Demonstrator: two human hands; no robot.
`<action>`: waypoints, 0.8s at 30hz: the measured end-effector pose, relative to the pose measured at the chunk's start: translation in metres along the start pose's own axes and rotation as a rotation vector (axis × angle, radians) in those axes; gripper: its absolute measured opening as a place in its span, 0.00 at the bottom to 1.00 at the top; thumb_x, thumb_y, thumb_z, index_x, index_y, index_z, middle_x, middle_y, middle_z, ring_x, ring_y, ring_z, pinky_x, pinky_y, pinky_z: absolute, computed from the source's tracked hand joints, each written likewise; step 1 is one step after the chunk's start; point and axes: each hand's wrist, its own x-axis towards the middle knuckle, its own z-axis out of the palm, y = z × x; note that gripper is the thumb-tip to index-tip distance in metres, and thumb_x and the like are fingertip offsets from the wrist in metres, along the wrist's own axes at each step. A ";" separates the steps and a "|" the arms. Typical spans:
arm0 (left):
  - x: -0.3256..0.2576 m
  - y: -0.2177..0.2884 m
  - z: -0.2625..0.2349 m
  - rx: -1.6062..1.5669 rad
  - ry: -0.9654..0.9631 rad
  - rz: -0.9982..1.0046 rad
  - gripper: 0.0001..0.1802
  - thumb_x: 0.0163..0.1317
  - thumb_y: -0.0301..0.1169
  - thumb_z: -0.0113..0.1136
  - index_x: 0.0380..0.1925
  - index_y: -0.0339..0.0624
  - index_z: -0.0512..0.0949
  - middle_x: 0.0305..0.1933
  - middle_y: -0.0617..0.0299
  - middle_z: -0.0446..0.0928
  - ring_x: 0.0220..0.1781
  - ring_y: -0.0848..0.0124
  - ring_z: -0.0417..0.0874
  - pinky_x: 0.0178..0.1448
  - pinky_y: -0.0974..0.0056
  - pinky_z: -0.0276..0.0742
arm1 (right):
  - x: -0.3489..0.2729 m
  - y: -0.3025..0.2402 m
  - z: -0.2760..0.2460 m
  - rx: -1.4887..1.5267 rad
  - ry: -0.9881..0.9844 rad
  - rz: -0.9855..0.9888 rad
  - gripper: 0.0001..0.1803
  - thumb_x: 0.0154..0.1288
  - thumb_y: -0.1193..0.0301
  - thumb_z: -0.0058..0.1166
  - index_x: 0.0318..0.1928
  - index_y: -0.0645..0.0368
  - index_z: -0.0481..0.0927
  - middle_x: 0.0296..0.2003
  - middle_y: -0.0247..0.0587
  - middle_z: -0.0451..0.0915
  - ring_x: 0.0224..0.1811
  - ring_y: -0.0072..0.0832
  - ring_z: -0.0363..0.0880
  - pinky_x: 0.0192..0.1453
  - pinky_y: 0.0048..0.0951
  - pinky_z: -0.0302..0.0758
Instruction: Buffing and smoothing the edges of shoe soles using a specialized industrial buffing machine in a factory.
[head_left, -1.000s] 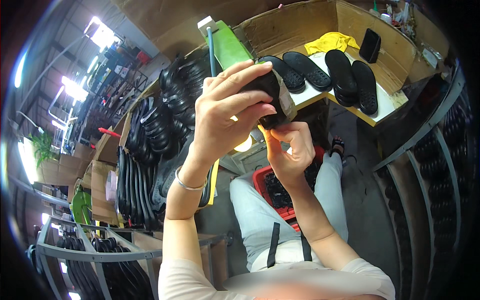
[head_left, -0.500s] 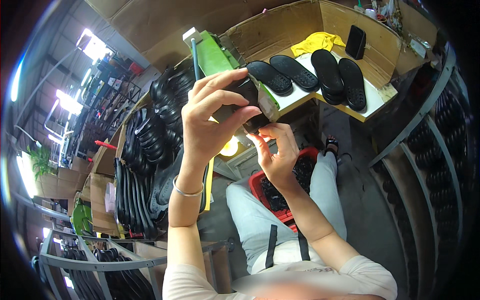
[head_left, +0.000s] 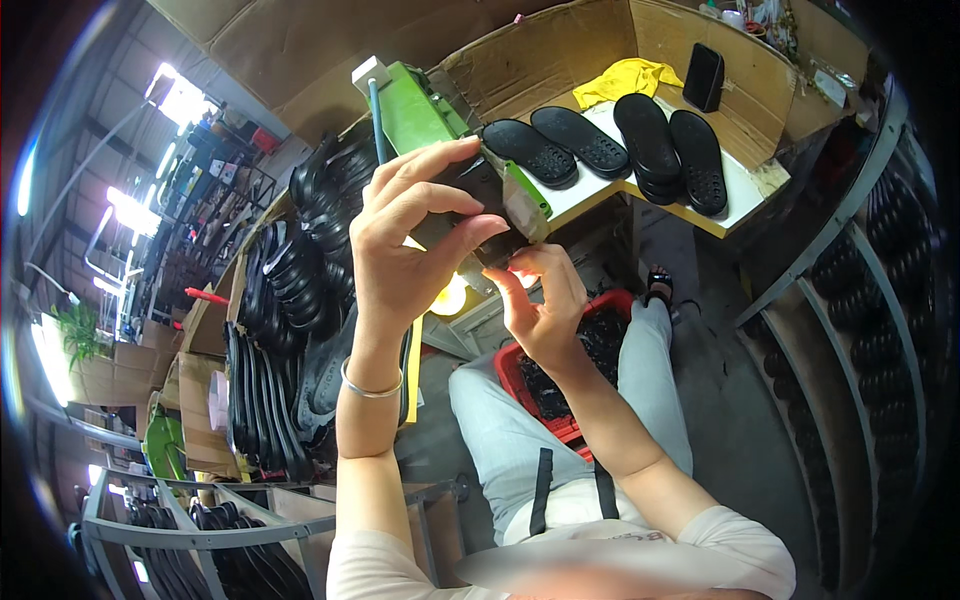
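Head view: left hand (head_left: pixel 405 240) half-curled by dark piece (head_left: pixel 484 183), hold unclear; right hand (head_left: pixel 548 308) nearly pinched, contents hidden. Piece probably light, bendy (rubbery, I'd guess); best gripped by edges.

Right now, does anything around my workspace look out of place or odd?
Only mildly: the yellow cloth lies crumpled behind the black shoe soles, a loose bunch beside pieces laid out flat on the white worktop. The dark piece near your left fingers is too shadowed to judge.

Yellow cloth (head_left: pixel 628 82), leafy green plant (head_left: pixel 76 331)
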 end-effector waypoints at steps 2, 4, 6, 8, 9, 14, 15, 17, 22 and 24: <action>0.000 0.000 -0.001 0.001 -0.010 0.009 0.12 0.40 0.29 0.76 0.24 0.43 0.81 0.50 0.59 0.82 0.54 0.61 0.79 0.59 0.60 0.70 | 0.002 -0.001 0.000 0.012 0.024 -0.017 0.12 0.52 0.77 0.66 0.35 0.62 0.77 0.29 0.43 0.78 0.28 0.37 0.78 0.31 0.33 0.74; 0.000 -0.001 -0.001 -0.003 -0.004 0.006 0.12 0.40 0.29 0.76 0.24 0.43 0.81 0.50 0.59 0.82 0.54 0.60 0.79 0.60 0.59 0.69 | 0.007 -0.006 -0.003 0.019 -0.007 0.033 0.11 0.52 0.77 0.66 0.34 0.62 0.77 0.28 0.42 0.78 0.28 0.37 0.78 0.31 0.33 0.74; 0.000 0.000 -0.002 -0.006 0.002 0.005 0.12 0.41 0.29 0.76 0.24 0.43 0.81 0.50 0.59 0.82 0.54 0.60 0.79 0.60 0.59 0.69 | 0.009 -0.008 -0.005 0.025 -0.036 0.082 0.10 0.52 0.78 0.66 0.33 0.63 0.77 0.27 0.42 0.78 0.28 0.37 0.78 0.31 0.33 0.74; -0.001 0.001 -0.004 0.001 -0.031 0.009 0.12 0.43 0.27 0.75 0.27 0.39 0.82 0.53 0.53 0.80 0.55 0.62 0.78 0.61 0.59 0.69 | 0.011 -0.009 -0.007 0.054 -0.075 0.120 0.09 0.52 0.77 0.66 0.33 0.63 0.77 0.27 0.42 0.78 0.28 0.37 0.78 0.31 0.33 0.74; -0.002 0.002 -0.005 0.002 -0.030 0.013 0.12 0.43 0.27 0.75 0.27 0.39 0.82 0.53 0.53 0.80 0.55 0.62 0.78 0.61 0.59 0.69 | 0.011 -0.010 -0.007 0.055 -0.071 0.117 0.09 0.52 0.77 0.66 0.33 0.63 0.77 0.27 0.42 0.78 0.28 0.37 0.78 0.31 0.33 0.74; -0.001 0.009 -0.007 -0.006 -0.109 -0.008 0.09 0.45 0.23 0.70 0.28 0.40 0.81 0.53 0.54 0.80 0.55 0.60 0.79 0.61 0.59 0.68 | 0.014 -0.015 -0.014 0.040 -0.087 0.108 0.15 0.53 0.66 0.68 0.31 0.61 0.76 0.24 0.42 0.76 0.25 0.38 0.77 0.29 0.34 0.72; 0.001 0.006 -0.003 -0.024 -0.114 0.008 0.08 0.45 0.22 0.68 0.29 0.39 0.81 0.53 0.53 0.80 0.56 0.61 0.78 0.62 0.59 0.68 | 0.017 -0.006 -0.017 0.010 -0.131 0.093 0.18 0.53 0.61 0.68 0.29 0.60 0.76 0.23 0.41 0.74 0.24 0.38 0.76 0.28 0.33 0.71; 0.001 0.006 -0.004 -0.016 -0.133 0.014 0.09 0.46 0.21 0.68 0.30 0.39 0.82 0.54 0.53 0.80 0.56 0.61 0.78 0.62 0.60 0.69 | 0.024 -0.005 -0.023 0.003 -0.198 0.106 0.16 0.51 0.62 0.68 0.28 0.59 0.75 0.22 0.42 0.75 0.25 0.40 0.78 0.28 0.37 0.73; -0.002 0.001 -0.009 0.055 -0.174 0.070 0.08 0.51 0.18 0.65 0.33 0.37 0.81 0.57 0.50 0.77 0.62 0.61 0.75 0.65 0.61 0.69 | 0.038 0.004 -0.023 -0.005 -0.355 0.050 0.15 0.47 0.66 0.70 0.25 0.60 0.76 0.20 0.46 0.78 0.26 0.45 0.80 0.28 0.40 0.73; 0.000 -0.007 -0.003 -0.029 -0.225 0.065 0.09 0.53 0.17 0.63 0.36 0.36 0.80 0.59 0.48 0.75 0.64 0.59 0.73 0.65 0.58 0.69 | 0.039 0.012 -0.025 -0.033 -0.355 0.083 0.13 0.46 0.67 0.69 0.23 0.60 0.77 0.20 0.47 0.79 0.28 0.45 0.81 0.30 0.42 0.74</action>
